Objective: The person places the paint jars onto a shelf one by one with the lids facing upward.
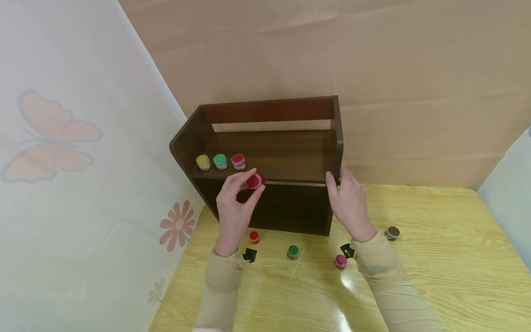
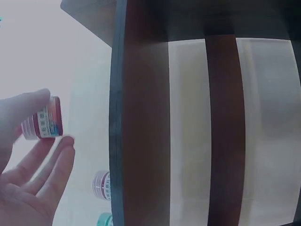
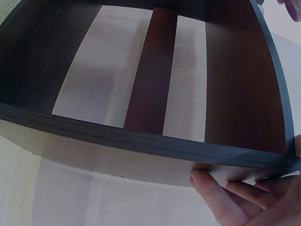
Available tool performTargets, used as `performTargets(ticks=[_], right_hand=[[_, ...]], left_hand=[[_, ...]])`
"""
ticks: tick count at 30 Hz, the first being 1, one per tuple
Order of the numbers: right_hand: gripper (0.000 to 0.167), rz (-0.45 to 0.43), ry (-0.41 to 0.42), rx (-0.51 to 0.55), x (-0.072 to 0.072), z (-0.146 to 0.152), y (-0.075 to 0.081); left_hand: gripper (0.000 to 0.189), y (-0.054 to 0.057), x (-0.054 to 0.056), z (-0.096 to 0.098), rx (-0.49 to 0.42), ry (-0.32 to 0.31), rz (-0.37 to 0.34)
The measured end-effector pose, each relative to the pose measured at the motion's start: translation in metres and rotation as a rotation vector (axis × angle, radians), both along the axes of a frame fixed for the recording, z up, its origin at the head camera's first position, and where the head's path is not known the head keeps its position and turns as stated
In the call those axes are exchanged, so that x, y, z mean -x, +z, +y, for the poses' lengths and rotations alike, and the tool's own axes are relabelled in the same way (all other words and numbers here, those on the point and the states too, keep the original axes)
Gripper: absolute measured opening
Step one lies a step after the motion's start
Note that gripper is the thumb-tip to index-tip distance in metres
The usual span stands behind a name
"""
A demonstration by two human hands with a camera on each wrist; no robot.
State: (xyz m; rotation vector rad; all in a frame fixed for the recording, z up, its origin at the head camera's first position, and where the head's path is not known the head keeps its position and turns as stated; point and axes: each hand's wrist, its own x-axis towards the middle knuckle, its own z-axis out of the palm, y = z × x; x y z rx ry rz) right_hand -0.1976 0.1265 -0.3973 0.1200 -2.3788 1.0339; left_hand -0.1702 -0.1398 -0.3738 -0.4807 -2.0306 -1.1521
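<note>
Your left grip point(image 1: 233, 203): thumb and fingers pinching one red jar point(image 1: 253, 181), held up before the front edge of the upper board point(image 1: 286, 157). Red jar: squat, tilted, lid-to-base axis slanting, lid turned toward you and slightly left. Your right grip point(image 1: 350, 198): grasping the right side panel point(image 1: 339, 133) of the dark shelf unit point(image 1: 290, 207). Shelf unit: long axis left to right. Upper board, left end: yellow-lidded jar point(image 1: 203, 162), green-lidded jar point(image 1: 220, 161), red-lidded jar point(image 1: 238, 162), upright, in a row.

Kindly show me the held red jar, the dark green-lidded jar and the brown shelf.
Held red jar point(image 2: 45, 120), left wrist view: on its label.
Dark green-lidded jar point(image 1: 293, 251), head view: on its lid.
Brown shelf point(image 1: 286, 150), head view: on its upper board.
</note>
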Motion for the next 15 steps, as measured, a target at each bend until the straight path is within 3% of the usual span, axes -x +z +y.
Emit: performTargets(ticks=[10, 15], right_hand=[[0.040, -0.013, -0.001, 0.000, -0.001, 0.000, 0.001], [0.041, -0.018, -0.003, 0.001, 0.000, 0.001, 0.000]], left_hand=[[0.043, 0.007, 0.017, 0.006, -0.068, 0.063, -0.029], [0.043, 0.008, 0.026, 0.010, -0.034, 0.082, -0.012]])
